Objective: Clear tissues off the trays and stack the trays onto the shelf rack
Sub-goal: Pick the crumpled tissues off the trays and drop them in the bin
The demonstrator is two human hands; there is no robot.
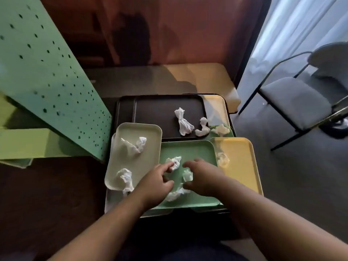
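Now, at lower centre, over the mint-green plastic tray (197,153), the left hand (156,182) touches one crumpled white tissue (175,162) with loose fingers. The right hand (205,178) cups a second tissue (187,175), not yet gripping it. It seems best to rake the tissues together, then lift.

Dim room; daylight comes through the curtain (293,25) at right. Soft shadows cross the desk (212,76). Edges bend, slight blur.

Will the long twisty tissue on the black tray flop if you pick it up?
Probably floppy: the tissue is crumpled and twisted thin paper. Likely very light, so a push would slide it across the black tray.
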